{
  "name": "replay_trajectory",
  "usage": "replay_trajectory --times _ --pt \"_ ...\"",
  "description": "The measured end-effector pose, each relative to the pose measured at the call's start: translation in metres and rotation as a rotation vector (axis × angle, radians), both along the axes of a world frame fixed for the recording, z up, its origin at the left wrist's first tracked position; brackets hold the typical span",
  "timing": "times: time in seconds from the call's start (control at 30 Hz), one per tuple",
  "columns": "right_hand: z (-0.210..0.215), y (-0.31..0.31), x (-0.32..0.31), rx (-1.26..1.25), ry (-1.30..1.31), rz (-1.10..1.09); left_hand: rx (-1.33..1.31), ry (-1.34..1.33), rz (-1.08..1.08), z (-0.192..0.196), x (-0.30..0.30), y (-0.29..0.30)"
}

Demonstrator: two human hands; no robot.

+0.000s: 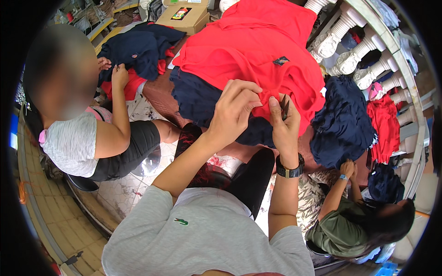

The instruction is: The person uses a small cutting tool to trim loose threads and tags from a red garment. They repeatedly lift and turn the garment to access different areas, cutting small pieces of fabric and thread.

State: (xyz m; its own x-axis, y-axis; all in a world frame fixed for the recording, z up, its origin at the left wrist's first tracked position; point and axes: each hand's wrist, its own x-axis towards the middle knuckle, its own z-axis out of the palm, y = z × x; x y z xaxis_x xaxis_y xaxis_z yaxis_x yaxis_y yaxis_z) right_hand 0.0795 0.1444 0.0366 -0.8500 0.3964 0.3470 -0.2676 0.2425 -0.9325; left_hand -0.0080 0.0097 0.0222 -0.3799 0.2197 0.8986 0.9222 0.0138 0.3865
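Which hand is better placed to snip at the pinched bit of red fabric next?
Probably the right hand: it already holds the small dark snips with the tips beside the fold. The left hand is occupied pinching the red garment taut.

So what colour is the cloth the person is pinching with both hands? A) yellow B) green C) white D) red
D: the left hand and the right hand, which also grips small dark snips, both pinch a fold of the red garment.
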Motion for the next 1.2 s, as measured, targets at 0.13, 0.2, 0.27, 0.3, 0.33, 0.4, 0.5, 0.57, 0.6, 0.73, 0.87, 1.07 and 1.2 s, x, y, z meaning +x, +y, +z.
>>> replay_trajectory --times 0.13,0.2,0.27,0.3,0.33,0.4,0.5,0.57,0.6,0.73,0.87,1.07,1.2 --pt "-0.001 0.001 0.0 -0.059 0.036 0.058 -0.008 -0.096 -0.149 -0.003 0.004 0.003" --pt "0.003 0.002 0.004 -0.09 0.047 0.091 -0.002 -0.441 -0.306 -0.005 0.009 0.002" --pt "0.003 0.003 0.004 -0.096 0.061 0.106 0.067 -0.629 -0.416 -0.008 0.005 0.004" --pt "0.001 0.004 0.004 -0.072 0.065 0.092 0.102 -0.723 -0.471 -0.01 0.002 0.005" --pt "0.0 0.005 0.004 -0.049 0.069 0.076 0.149 -0.761 -0.54 -0.011 0.001 0.007" --pt "-0.002 0.007 0.004 0.021 0.07 0.033 0.141 -0.721 -0.548 -0.01 0.005 0.013" --pt "0.0 0.005 0.007 0.084 0.082 0.05 0.01 -0.737 -0.496 -0.007 0.004 0.009" --pt "-0.003 0.005 0.007 0.078 0.058 0.04 -0.083 -0.784 -0.482 -0.007 0.0 0.005" --pt "-0.003 0.006 0.007 0.089 0.053 0.036 -0.113 -0.812 -0.496 -0.007 -0.003 0.004" --pt "-0.005 0.013 0.005 0.226 0.07 -0.025 0.003 -0.93 -0.654 -0.015 -0.009 0.014" --pt "-0.012 0.02 0.002 0.353 0.091 -0.144 0.055 -0.946 -0.71 -0.019 -0.012 0.023" --pt "-0.014 0.019 0.002 0.294 0.117 -0.124 -0.002 -0.984 -0.64 -0.015 -0.006 0.023" --pt "-0.016 0.018 0.002 0.272 0.147 -0.1 -0.135 -0.918 -0.531 -0.013 -0.007 0.021"
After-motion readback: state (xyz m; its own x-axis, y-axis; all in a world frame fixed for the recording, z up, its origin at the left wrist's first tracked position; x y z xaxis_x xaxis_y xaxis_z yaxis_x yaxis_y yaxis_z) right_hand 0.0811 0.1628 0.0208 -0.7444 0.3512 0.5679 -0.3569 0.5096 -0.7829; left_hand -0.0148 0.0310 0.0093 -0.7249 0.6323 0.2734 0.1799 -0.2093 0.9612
